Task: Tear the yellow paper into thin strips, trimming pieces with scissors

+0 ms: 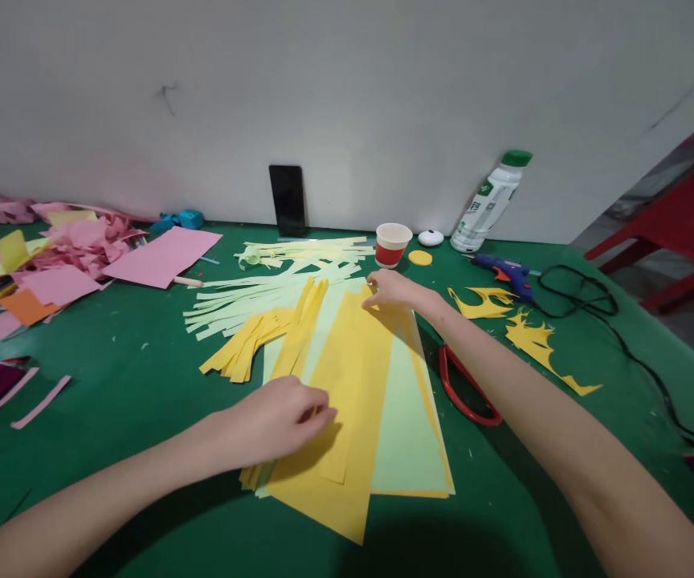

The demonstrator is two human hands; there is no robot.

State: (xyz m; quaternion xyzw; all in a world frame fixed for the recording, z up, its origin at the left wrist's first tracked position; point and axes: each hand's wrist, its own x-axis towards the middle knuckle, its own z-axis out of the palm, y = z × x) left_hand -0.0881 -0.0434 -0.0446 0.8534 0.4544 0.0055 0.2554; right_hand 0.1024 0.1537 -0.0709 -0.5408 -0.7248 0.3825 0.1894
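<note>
My left hand (pixel 287 421) hovers low over a yellow paper sheet (pixel 362 514), its fingers loosely curled and a small gap between thumb and index finger. Nothing shows in it. At the far end of the sheet, my right hand (pixel 392 291) has its fingertips closed on the top of a long yellow paper strip (pixel 338 449). The strip lies lengthwise on the sheet. Beneath are pale green paper sheets (pixel 413 441). Fringed yellow paper (pixel 247 345) and fringed pale green paper (pixel 226 301) spread to the left and beyond.
Red-handled scissors (pixel 467 413) lie partly under my right forearm. A paper cup (pixel 391 245), a bottle (pixel 488 205) and a phone (pixel 288 201) stand near the wall. On the right are a glue gun (pixel 507 277) and yellow scraps (pixel 536 341); pink paper (pixel 166 255) lies left.
</note>
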